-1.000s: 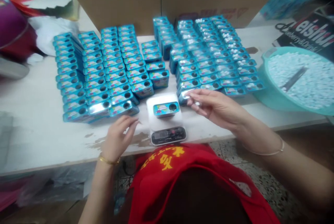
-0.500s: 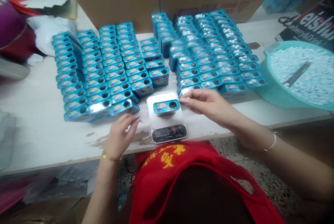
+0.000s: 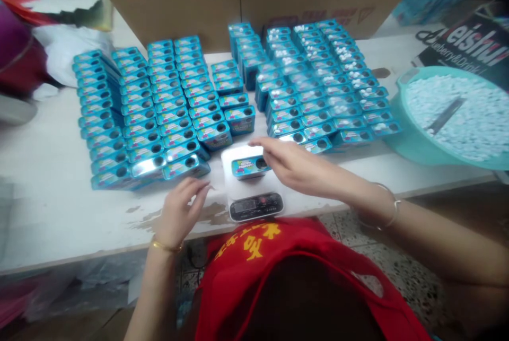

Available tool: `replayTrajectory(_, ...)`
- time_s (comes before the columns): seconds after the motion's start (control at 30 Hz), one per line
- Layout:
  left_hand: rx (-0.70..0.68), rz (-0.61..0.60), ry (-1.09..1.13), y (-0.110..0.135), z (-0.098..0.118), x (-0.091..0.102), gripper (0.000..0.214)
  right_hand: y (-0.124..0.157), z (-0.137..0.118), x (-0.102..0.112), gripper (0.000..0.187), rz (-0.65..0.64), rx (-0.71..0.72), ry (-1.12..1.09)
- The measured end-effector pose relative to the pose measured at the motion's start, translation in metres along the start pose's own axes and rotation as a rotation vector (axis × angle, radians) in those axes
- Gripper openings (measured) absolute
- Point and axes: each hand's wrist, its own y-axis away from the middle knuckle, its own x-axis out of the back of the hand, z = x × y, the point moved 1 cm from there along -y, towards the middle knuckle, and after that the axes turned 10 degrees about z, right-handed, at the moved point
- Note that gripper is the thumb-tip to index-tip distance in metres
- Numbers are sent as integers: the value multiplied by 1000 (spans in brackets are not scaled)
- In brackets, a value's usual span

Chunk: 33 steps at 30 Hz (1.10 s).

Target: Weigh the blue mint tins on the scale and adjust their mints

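Observation:
A small blue tin (image 3: 244, 167) with a dark round hole in its top stands on a white kitchen scale (image 3: 234, 192) with a black display panel. My right hand (image 3: 296, 166) reaches in from the right over the scale's platform, fingers stretched out and hiding part of the tin's hole; whether it touches the tin I cannot tell. To the left of the scale, my left hand (image 3: 183, 208) hovers by the table edge, its thumb and forefinger drawn together. What they pinch, if anything, is too small to make out.
Rows of blue tins (image 3: 139, 118) fill the left. More tins (image 3: 318, 92) stand at right, several topped with white pellets. A turquoise basin (image 3: 401, 134) of white pellets with a dark flat scoop (image 3: 447, 115) sits far right. A cardboard box (image 3: 191, 1) backs the table.
My right hand has moved left, from the tin's right side to over the scale, fingers now extended. My left hand keeps nearly the same place and pinch. The view has shifted slightly.

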Motion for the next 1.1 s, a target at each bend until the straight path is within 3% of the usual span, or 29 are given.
replayTrajectory(0.27,-7,4,8,0,0,0,18,-6,6,-11,46,-25,87,-67)
replayTrajectory(0.47,11,-14,-3,1,0,2,19,2,-1,11,45,98,56,-183)
replayTrajectory(0.53,14,-17,-4,0,1,2,19,11,-2,20,39,160,-60,-318)
replayTrajectory(0.63,16,-5,0,0,1,2,19,36,10,23,27,200,-356,-658)
replayTrajectory(0.77,11,-5,-4,-2,2,3,19,83,49,0,14,309,-767,-1127)
replayTrajectory(0.87,-13,-5,-13,-5,6,4,18,117,79,-25,17,391,-1003,-1244)
replayTrajectory(0.97,-37,-5,-20,-10,12,4,18,137,97,-41,24,431,-1068,-1205)
replayTrajectory(1.1,-54,-14,-23,-16,20,4,19,143,104,-52,29,420,-1041,-1183)
